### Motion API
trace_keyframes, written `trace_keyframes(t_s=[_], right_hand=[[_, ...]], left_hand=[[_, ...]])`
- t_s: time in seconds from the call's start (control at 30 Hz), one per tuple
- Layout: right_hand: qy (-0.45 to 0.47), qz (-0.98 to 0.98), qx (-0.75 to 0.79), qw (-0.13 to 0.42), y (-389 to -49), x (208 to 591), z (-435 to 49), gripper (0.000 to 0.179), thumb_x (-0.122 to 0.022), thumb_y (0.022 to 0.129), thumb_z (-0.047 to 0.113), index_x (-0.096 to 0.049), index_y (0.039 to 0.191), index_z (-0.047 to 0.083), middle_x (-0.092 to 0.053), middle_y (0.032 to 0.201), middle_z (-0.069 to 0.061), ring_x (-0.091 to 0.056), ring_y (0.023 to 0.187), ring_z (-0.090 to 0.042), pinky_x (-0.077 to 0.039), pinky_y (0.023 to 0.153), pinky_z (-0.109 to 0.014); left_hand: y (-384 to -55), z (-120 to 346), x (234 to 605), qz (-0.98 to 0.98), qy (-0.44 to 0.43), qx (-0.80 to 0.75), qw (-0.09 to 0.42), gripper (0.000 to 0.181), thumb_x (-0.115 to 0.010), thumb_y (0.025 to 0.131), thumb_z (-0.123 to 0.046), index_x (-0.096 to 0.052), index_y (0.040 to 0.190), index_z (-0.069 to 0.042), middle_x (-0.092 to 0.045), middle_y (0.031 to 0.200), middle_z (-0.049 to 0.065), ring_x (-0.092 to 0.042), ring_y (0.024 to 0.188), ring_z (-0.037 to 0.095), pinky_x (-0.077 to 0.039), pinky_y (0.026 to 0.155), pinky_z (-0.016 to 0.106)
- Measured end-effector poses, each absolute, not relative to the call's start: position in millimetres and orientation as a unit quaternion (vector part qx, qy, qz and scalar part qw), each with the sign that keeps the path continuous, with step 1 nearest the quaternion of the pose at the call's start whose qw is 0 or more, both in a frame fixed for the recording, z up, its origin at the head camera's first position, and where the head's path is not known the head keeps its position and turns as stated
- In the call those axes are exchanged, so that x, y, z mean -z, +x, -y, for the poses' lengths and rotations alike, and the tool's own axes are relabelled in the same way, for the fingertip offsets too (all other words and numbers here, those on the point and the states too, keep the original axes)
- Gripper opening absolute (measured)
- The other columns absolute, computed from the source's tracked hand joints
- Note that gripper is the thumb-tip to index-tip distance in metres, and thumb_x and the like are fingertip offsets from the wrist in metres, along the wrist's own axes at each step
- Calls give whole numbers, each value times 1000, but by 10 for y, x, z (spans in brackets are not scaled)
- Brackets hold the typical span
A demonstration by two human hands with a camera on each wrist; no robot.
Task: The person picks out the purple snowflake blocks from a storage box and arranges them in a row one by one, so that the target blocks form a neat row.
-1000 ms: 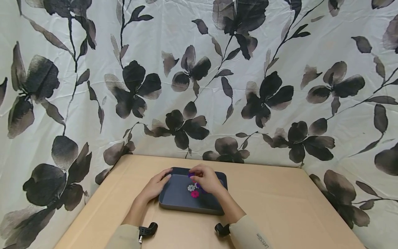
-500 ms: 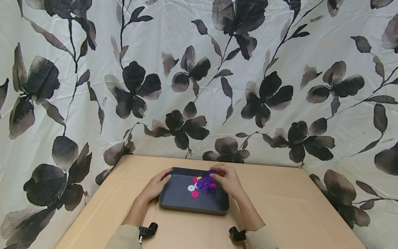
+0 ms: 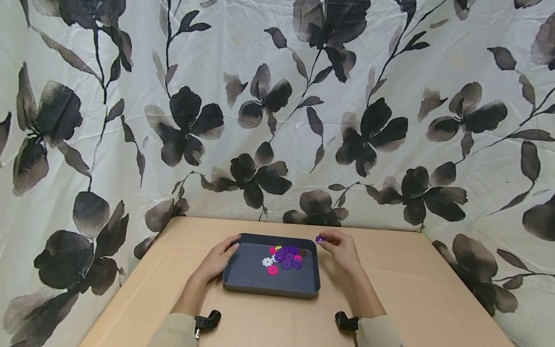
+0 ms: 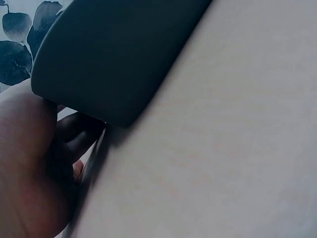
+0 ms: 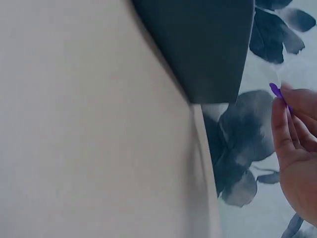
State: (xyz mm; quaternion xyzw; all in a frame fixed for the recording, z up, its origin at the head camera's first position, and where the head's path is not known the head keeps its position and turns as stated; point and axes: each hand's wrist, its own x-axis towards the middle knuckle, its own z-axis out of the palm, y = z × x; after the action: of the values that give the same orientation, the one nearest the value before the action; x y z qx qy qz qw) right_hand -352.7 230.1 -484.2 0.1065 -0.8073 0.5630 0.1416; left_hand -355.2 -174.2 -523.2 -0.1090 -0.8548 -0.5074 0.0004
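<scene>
A dark grey tray (image 3: 247,277) lies on the tan table and holds a small heap of flower-shaped discs, purple (image 3: 287,256), pink (image 3: 271,270) and white (image 3: 267,261). My left hand (image 3: 220,258) holds the tray's left rim, fingers over the far left corner; the left wrist view shows the tray's outer wall (image 4: 114,54) against that hand (image 4: 29,163). My right hand (image 3: 340,248) is just right of the tray and pinches a single purple disc (image 3: 320,238) above the table. In the right wrist view the purple disc (image 5: 280,96) sits edge-on at the fingertips beside the tray (image 5: 208,44).
The table (image 3: 412,289) is bare tan board to the right and in front of the tray. A white cloth printed with dark flowers (image 3: 277,111) hangs close behind and on both sides. Black camera mounts sit at each wrist (image 3: 207,320).
My right hand has lifted out of the tray and moved right past its rim, carrying one purple disc. The heap it covered is now uncovered. The left hand has stayed on the rim.
</scene>
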Motion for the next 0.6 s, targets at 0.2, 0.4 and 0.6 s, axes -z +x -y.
trace_keyframes(t_s=[0.2, 0.4, 0.6], right_hand=[[114, 811, -564, 110, -3407, 4707, -2329, 26, -77, 92, -1, -73, 116, -9, -74, 111, -29, -72, 88, -17, -58, 76, -18], [105, 820, -555, 92, -3352, 4675, -2369, 26, -77, 91, -2, -73, 115, -10, -74, 111, -30, -73, 92, -23, -58, 77, -18], [96, 822, -554, 94, -3476, 4887, -2497, 25, -80, 89, 0, -75, 112, -6, -76, 108, -24, -74, 91, -20, -56, 78, -16]], left_hand=[[-3548, 1751, 5233, 856, -105, 506, 9, 47, -47, 112, -36, -48, 157, -22, -43, 164, 10, -33, 156, 38, -25, 127, 61], [-3548, 1744, 5232, 856, -109, 506, 7, 47, -47, 112, -36, -48, 157, -21, -43, 165, 11, -33, 156, 38, -25, 127, 61], [-3541, 1722, 5224, 854, -111, 508, 8, 47, -47, 112, -33, -48, 157, -19, -43, 164, 12, -33, 156, 38, -25, 127, 61]])
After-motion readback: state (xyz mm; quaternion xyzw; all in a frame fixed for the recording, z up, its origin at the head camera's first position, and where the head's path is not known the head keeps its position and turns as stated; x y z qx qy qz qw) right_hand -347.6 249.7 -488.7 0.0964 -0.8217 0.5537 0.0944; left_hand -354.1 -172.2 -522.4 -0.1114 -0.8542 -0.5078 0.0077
